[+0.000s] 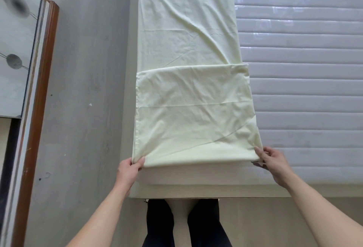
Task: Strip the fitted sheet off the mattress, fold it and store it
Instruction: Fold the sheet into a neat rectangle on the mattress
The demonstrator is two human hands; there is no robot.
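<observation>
The pale yellow fitted sheet (188, 36) lies as a long narrow strip along the left side of the bare quilted mattress (306, 74). Its near end is folded back over itself, forming a doubled panel (196, 121). My left hand (129, 170) pinches the near left corner of that fold, thumb on top. At the near right corner, my right hand (275, 162) pinches the cloth edge. Both corners are held just above the mattress's near edge.
Grey floor (84, 89) runs along the left of the bed. A wood-framed panel with a grey pattern (25, 60) stands at the far left. My legs in dark trousers (184, 225) are against the foot of the bed.
</observation>
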